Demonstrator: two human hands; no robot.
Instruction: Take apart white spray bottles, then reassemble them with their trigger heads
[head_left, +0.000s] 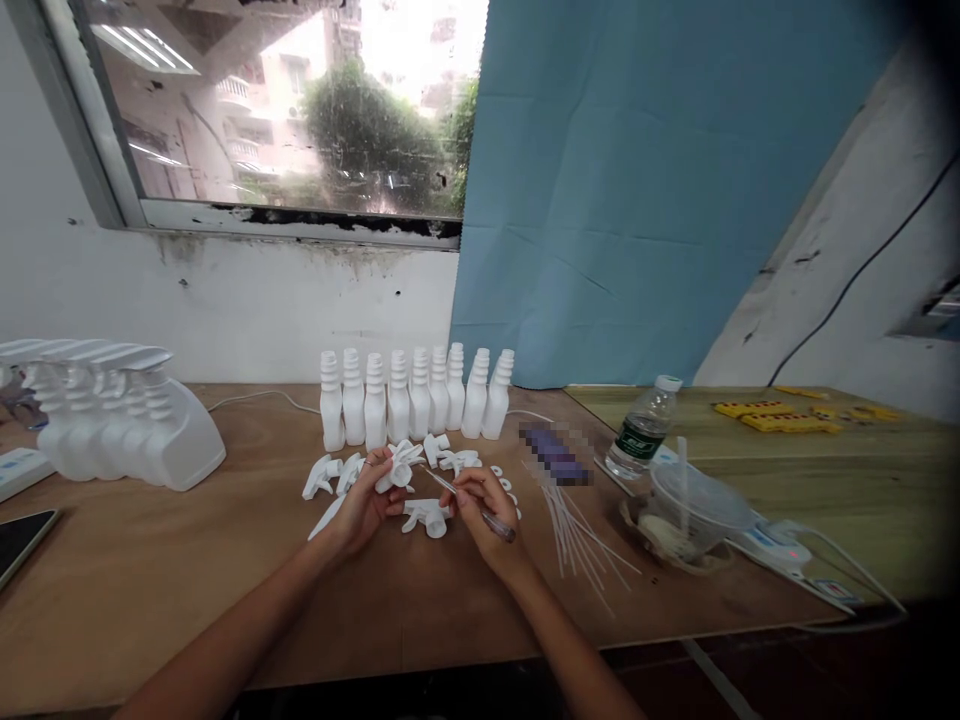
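The head view shows a row of white bottles (400, 405), every visible neck bare. Just in front of that row, the left hand (366, 508) has its fingers closed around a white spray head (401, 467). Also in front of the row, the right hand (487, 512) is clamped on a pen-like tool (496, 525), its tip pointing toward the held piece; whether they touch cannot be told. Loose spray heads (427, 518) lie around the hands, in front of the row. White rings (504, 485) lie forward of the row's right end, and thin white tubes (574, 540) lie farther right of it, apparently unjoined. Judging by this, the work looks early: one piece is in hand, and nothing tops any bottle in the row.
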